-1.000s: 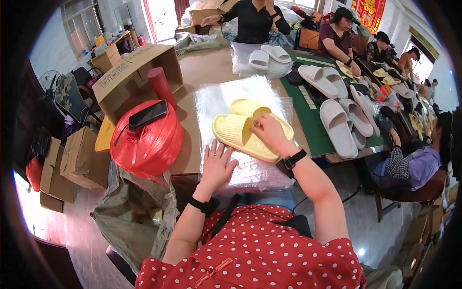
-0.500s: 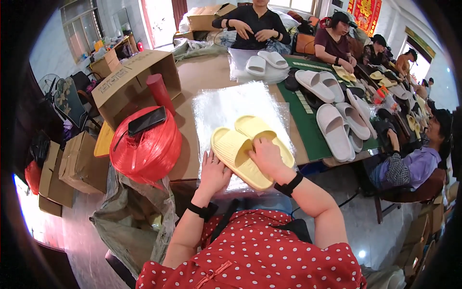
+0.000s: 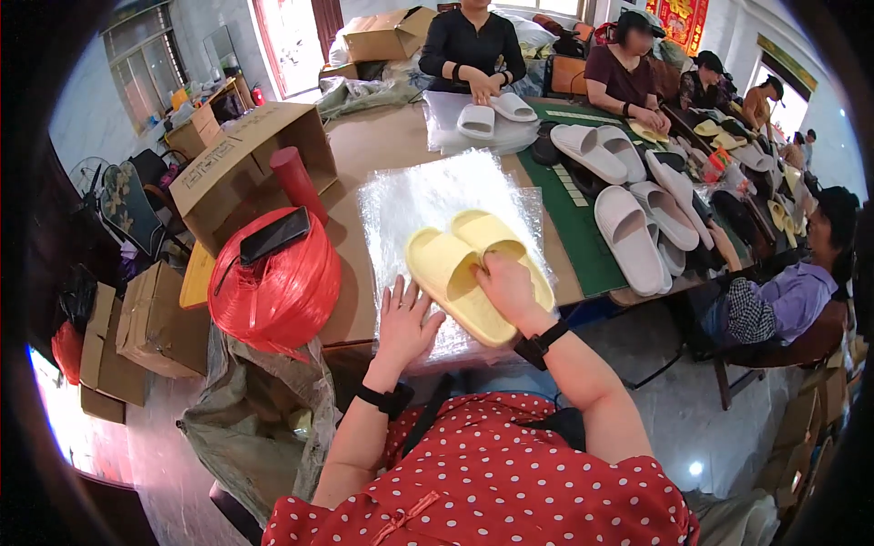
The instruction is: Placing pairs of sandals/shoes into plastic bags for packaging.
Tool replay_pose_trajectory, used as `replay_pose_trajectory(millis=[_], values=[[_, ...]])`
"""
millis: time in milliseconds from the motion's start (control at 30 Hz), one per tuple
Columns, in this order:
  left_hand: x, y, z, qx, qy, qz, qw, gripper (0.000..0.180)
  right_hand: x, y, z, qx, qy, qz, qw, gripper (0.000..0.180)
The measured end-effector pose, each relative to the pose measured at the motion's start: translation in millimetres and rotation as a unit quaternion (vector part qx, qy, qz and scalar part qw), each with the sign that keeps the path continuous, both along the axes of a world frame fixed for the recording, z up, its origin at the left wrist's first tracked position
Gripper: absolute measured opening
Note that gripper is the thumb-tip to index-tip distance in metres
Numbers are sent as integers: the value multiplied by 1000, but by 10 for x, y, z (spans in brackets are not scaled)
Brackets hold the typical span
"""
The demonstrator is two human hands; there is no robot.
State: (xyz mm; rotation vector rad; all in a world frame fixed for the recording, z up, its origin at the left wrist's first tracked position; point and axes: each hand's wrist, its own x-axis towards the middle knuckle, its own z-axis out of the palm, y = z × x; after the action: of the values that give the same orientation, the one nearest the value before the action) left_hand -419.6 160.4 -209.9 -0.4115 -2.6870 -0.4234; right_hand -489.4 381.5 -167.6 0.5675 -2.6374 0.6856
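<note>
A pair of pale yellow slide slippers [image 3: 441,262] lies over a stack of clear plastic bags [image 3: 390,202] on the table in front of me. My right hand [image 3: 506,289] is closed on the pair, its fingers hooked in at the inner edges of the straps, where the two slippers meet. The fingertips are partly hidden there. Left of the slippers, my left hand [image 3: 404,324] rests flat on the bags with its fingers spread, holding nothing. It is apart from the slippers.
A red twine roll [image 3: 300,296] with a black phone [image 3: 276,237] on top stands left, beside an open cardboard box [image 3: 246,164] and a red cylinder [image 3: 296,182]. Right, grey slippers [image 3: 628,232] lie on a green mat [image 3: 569,246]. Across the table a person handles white slippers [image 3: 476,120]; others sit at right.
My left hand has come away from the slippers' edge and spread its fingers on the bags. My right hand keeps its grip. The person opposite has lowered their hands to the white slippers.
</note>
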Motion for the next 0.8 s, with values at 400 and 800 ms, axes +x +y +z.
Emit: replay_pose_trajectory(millis=[400,800], values=[[96,-1,183,14,-53,-8,998,68,-56,793,-37,-157,15,-189,969,34],[-46,253,374,13,-55,6,998,71,881,1432,150,-533,-1,-80,842,31]])
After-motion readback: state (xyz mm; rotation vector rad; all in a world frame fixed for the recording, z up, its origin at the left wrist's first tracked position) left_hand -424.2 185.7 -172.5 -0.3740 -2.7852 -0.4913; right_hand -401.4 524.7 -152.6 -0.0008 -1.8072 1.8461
